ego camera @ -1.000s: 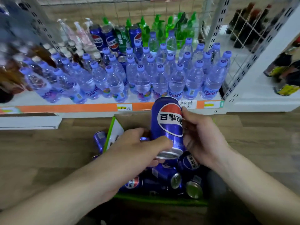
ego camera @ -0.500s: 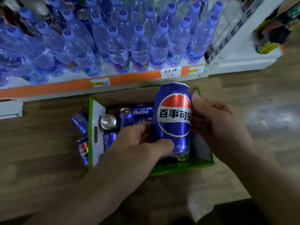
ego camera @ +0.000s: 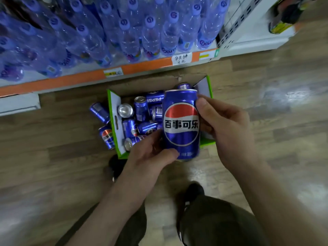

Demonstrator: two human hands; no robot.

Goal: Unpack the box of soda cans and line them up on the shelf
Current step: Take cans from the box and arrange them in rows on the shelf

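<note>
Can [ego camera: 181,123] upright, gripped by both hands

Dim indoor lighting is illuminating the scene. Overhead light is glaring off the floor [ego camera: 287,96] right of the right hand [ego camera: 229,132]. The held can [ego camera: 181,125] is appearing sharp. Bottles [ego camera: 53,41] beyond the left hand [ego camera: 150,157] are blurring and bending toward the edges.
</note>
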